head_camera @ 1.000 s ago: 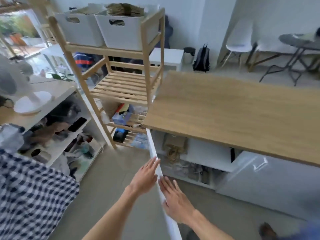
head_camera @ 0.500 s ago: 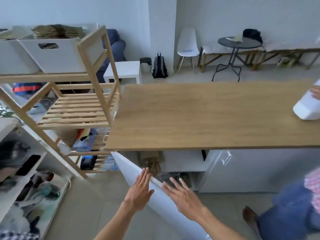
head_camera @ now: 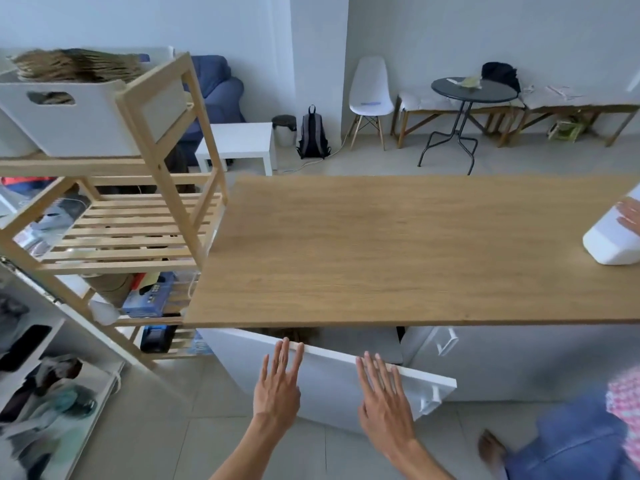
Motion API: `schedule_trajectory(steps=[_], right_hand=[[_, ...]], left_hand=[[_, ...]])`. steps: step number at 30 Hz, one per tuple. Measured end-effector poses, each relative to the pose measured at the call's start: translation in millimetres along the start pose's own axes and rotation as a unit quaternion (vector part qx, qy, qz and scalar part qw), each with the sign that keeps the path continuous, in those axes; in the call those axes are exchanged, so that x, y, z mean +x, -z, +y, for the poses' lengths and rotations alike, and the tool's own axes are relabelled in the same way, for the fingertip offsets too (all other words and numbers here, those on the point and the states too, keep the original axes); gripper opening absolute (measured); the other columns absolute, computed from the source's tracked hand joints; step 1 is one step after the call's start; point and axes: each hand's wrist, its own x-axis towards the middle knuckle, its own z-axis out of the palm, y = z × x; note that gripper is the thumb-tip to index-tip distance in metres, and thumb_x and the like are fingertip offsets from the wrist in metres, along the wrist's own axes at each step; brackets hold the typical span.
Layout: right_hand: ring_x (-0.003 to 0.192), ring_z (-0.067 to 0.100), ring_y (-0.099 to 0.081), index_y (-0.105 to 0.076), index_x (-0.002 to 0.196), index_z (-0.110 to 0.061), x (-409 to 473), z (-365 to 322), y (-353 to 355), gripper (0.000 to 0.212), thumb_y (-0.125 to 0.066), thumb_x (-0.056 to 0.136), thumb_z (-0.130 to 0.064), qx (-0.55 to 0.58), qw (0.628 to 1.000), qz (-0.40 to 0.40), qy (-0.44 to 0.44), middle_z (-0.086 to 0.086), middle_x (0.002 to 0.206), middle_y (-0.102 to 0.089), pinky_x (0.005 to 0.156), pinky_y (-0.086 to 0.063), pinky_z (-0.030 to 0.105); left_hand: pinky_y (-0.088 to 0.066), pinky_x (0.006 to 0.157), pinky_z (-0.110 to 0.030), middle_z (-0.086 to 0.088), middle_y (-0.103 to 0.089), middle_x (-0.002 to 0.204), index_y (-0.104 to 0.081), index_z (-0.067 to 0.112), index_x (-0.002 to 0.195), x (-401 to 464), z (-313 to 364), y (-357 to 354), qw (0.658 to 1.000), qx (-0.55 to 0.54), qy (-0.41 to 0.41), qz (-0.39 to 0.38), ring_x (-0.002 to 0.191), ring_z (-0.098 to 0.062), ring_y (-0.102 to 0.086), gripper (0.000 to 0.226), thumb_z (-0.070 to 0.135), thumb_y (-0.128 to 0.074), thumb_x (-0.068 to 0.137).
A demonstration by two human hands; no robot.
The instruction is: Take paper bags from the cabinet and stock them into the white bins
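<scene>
A white cabinet door [head_camera: 332, 382] under the wooden countertop [head_camera: 398, 251] stands partly swung inward. My left hand [head_camera: 277, 389] and my right hand [head_camera: 384, 400] lie flat against its outer face with straight fingers, fingertips near its top edge. A sliver of brown paper bags [head_camera: 294, 334] shows in the dark gap behind the door. On the wooden rack's top shelf at the left sits a white bin [head_camera: 86, 116] heaped with brown paper bags [head_camera: 76, 65].
The wooden rack [head_camera: 145, 216] stands left of the counter, its lower shelves cluttered. Another person [head_camera: 588, 434] is at the right, a hand on a white object [head_camera: 613, 237] on the countertop. A closed cabinet door [head_camera: 519, 358] is to the right.
The cabinet door has swung from wide open toward the cabinet, with both my hands pushing on it. My view has turned right, bringing the counter front and the other person into sight.
</scene>
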Motion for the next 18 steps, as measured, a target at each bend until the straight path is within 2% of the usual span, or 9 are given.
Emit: schedule_trajectory(steps=[2, 5, 7, 9, 11, 13, 14, 15, 18], right_hand=[[0.148, 0.034, -0.034, -0.039, 0.154, -0.005, 9.4, 5.1, -0.9, 0.097, -0.077, 0.064, -0.011, 0.002, 1.0, 0.008, -0.002, 0.014, 0.161, -0.036, 0.117, -0.017, 0.049], [0.15, 0.034, -0.031, -0.037, 0.155, -0.006, 25.2, 13.7, -1.4, 0.098, -0.075, 0.065, -0.009, -0.002, 1.0, 0.013, 0.006, 0.015, 0.162, -0.034, 0.117, -0.016, 0.049], [0.15, 0.033, -0.03, -0.037, 0.155, -0.006, 32.4, 19.1, 0.0, 0.099, -0.074, 0.063, -0.009, -0.005, 1.0, 0.003, 0.005, 0.014, 0.162, -0.033, 0.117, -0.014, 0.047], [0.149, 0.033, -0.032, -0.038, 0.155, -0.005, 37.4, 23.1, 2.4, 0.098, -0.074, 0.064, -0.01, -0.001, 1.0, -0.004, 0.005, 0.014, 0.162, -0.035, 0.118, -0.012, 0.045], [0.146, 0.032, -0.038, -0.043, 0.152, -0.005, 41.5, 26.1, 5.3, 0.093, -0.076, 0.065, -0.012, -0.007, 1.0, -0.003, 0.015, 0.015, 0.159, -0.04, 0.118, -0.013, 0.044], [0.142, 0.031, -0.046, -0.049, 0.149, -0.009, 47.5, 30.8, 11.1, 0.083, -0.076, 0.071, -0.017, -0.005, 1.0, 0.005, 0.03, 0.013, 0.154, -0.047, 0.119, -0.028, 0.043], [0.139, 0.03, -0.05, -0.052, 0.148, -0.011, 51.0, 32.3, 18.0, 0.076, -0.074, 0.076, -0.02, -0.001, 0.999, 0.01, 0.035, 0.012, 0.152, -0.05, 0.116, -0.038, 0.042], [0.136, 0.028, -0.053, -0.054, 0.146, -0.013, 56.0, 34.8, 23.8, 0.07, -0.072, 0.08, -0.023, 0.005, 0.999, 0.022, 0.04, 0.01, 0.149, -0.053, 0.112, -0.045, 0.041], [0.127, 0.024, -0.056, -0.056, 0.143, -0.016, 71.5, 38.2, 48.8, 0.056, -0.065, 0.088, -0.025, 0.033, 0.996, 0.068, 0.051, 0.004, 0.138, -0.056, 0.105, -0.05, 0.039]], left_hand=[[0.007, 0.12, -0.038, -0.019, -0.019, 0.159, 0.011, 0.021, 0.155, 4.6, 6.5, 2.4, 1.0, -0.013, 0.021, -0.002, 0.152, -0.032, -0.012, 0.133, 0.026, -0.086, 0.064], [0.016, 0.12, -0.037, -0.015, 0.025, 0.157, 0.049, 0.025, 0.132, 10.3, 14.2, 8.8, 0.999, 0.022, 0.035, 0.025, 0.145, -0.026, 0.023, 0.106, 0.032, -0.051, 0.098], [0.012, 0.12, -0.038, -0.013, 0.034, 0.153, 0.052, 0.024, 0.127, 15.6, 19.5, 17.6, 0.999, 0.025, 0.037, 0.003, 0.141, -0.024, 0.03, 0.098, 0.032, -0.042, 0.101], [0.011, 0.121, -0.038, -0.013, 0.035, 0.152, 0.05, 0.021, 0.134, 19.2, 21.8, 19.8, 0.999, 0.017, 0.035, -0.008, 0.142, -0.023, 0.03, 0.097, 0.033, -0.041, 0.101], [0.004, 0.122, -0.036, -0.014, 0.023, 0.158, 0.031, 0.013, 0.149, 19.8, 18.7, 23.8, 0.999, -0.001, 0.031, -0.006, 0.148, -0.023, 0.017, 0.094, 0.033, -0.046, 0.099], [-0.028, 0.118, -0.035, -0.015, -0.028, 0.16, -0.011, 0.007, 0.155, 22.9, 9.8, 31.2, 0.999, -0.019, 0.01, 0.028, 0.148, -0.025, -0.028, 0.087, 0.035, -0.062, 0.09], [-0.045, 0.108, -0.033, -0.011, -0.054, 0.146, -0.033, 0.006, 0.151, 25.2, 5.4, 38.5, 0.999, -0.023, -0.004, 0.041, 0.135, -0.024, -0.051, 0.081, 0.036, -0.068, 0.085], [-0.054, 0.098, -0.032, -0.005, -0.065, 0.132, -0.046, 0.007, 0.146, 29.2, 0.1, 43.9, 0.997, -0.012, -0.024, 0.072, 0.122, -0.022, -0.062, 0.073, 0.038, -0.07, 0.083], [-0.052, 0.099, -0.034, -0.002, -0.064, 0.129, -0.048, 0.009, 0.144, 44.6, -8.8, 73.6, 0.992, -0.002, -0.053, 0.112, 0.119, -0.021, -0.061, 0.063, 0.042, -0.058, 0.092]])
